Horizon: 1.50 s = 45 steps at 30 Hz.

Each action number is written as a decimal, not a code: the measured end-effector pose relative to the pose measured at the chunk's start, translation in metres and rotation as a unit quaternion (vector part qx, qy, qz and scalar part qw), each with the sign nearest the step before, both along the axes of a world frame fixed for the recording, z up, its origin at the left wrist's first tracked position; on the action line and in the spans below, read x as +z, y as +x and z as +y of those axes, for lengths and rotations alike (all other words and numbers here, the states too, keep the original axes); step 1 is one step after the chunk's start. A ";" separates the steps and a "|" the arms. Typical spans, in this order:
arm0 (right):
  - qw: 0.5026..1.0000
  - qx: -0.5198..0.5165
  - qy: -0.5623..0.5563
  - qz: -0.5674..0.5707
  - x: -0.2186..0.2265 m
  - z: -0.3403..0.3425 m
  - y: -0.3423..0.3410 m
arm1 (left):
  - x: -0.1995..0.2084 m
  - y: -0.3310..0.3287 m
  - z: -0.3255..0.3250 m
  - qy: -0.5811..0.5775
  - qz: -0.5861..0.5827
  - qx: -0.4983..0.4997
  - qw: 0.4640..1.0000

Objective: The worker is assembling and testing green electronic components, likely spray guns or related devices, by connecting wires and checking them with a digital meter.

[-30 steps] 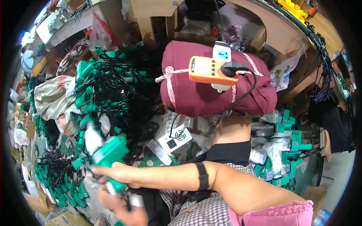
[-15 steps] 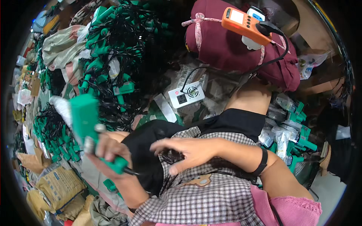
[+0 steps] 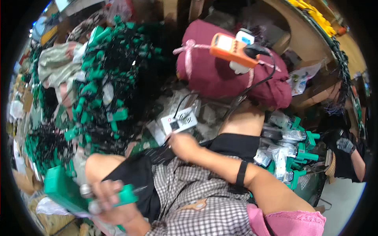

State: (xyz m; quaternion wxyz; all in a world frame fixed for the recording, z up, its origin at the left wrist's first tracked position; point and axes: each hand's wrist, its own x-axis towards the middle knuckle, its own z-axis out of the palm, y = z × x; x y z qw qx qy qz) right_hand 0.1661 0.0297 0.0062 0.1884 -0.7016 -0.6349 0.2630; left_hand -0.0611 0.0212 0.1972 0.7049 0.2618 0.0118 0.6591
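Observation:
My left hand (image 3: 108, 198) is wrapped round the handle of a green corded tool (image 3: 65, 188), whose boxy green head points to the left, low over my left knee. Motion blurs this hand and the tool. My right hand (image 3: 185, 146) reaches forward above my lap, its fingers drawn together beside a white socket-like meter (image 3: 179, 122) with a small dark display. Whatever lies between those fingers is too small and blurred to name. Dark cord strands run over my lap near the hand.
An orange meter (image 3: 234, 51) with a black plug rests on a maroon bundle (image 3: 212, 76) ahead. Green tools with black cords (image 3: 118, 59) heap up at the left. Plastic-wrapped green tools (image 3: 289, 147) lie at the right, near another person's gloved hand (image 3: 345, 145).
My right hand has gone from open fingers over my lap to closed fingers beside the white meter. My left hand has lowered the green tool. The whole view has shifted.

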 end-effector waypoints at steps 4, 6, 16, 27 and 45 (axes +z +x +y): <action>0.730 -0.293 -0.049 0.616 0.002 0.025 0.050 | -0.054 0.037 -0.048 -0.068 0.232 0.003 0.970; 0.676 -0.280 -0.059 0.679 0.026 0.016 0.056 | -0.074 0.049 -0.057 -0.047 0.309 0.020 0.950; 0.844 -0.217 -0.046 0.488 -0.001 0.026 0.049 | -0.125 0.047 -0.073 -0.272 0.215 -0.055 0.936; 0.942 -0.184 -0.057 0.276 -0.084 0.062 0.077 | -0.135 0.068 -0.068 -0.340 0.223 0.066 0.911; 0.824 -0.300 -0.123 0.465 -0.066 0.070 0.046 | -0.118 0.084 -0.057 -0.466 0.240 0.068 0.849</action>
